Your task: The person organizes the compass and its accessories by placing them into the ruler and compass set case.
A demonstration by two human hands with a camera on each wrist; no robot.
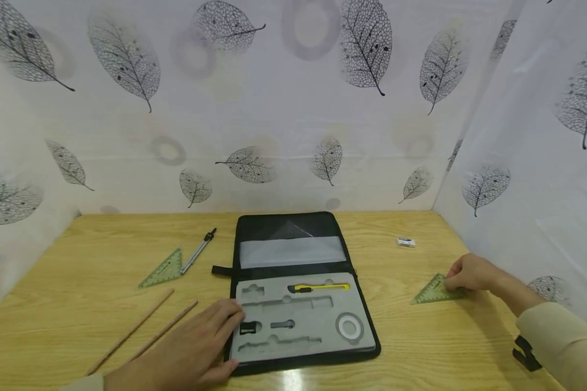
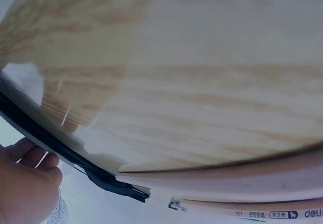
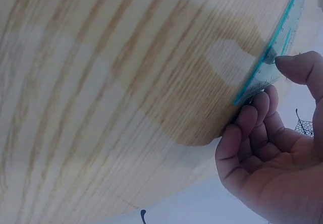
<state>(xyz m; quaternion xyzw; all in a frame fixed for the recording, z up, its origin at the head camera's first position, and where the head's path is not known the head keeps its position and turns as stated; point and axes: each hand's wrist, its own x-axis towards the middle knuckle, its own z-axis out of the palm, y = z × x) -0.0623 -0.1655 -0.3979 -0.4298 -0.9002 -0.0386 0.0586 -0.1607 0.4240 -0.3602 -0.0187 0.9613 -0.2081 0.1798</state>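
On the table lies an open black zip case (image 1: 293,254) with a grey foam tray (image 1: 305,315). My left hand (image 1: 191,339) rests against the tray's left edge, fingertips on its border and thumb by the near corner; the left wrist view shows the fingers (image 2: 30,156) along the case's dark edge. At the right, my right hand (image 1: 474,272) pinches a green clear set square (image 1: 432,293) by its right part. The right wrist view has the thumb over the set square (image 3: 267,62) and the other fingers curled at its edge, partly hidden.
Slots in the tray hold a yellow utility knife (image 1: 323,288), a tape roll (image 1: 349,327) and a black sharpener (image 1: 248,327). Left of the case lie another set square (image 1: 163,271), a compass (image 1: 199,251) and two pencils (image 1: 132,331). An eraser (image 1: 406,242) sits back right.
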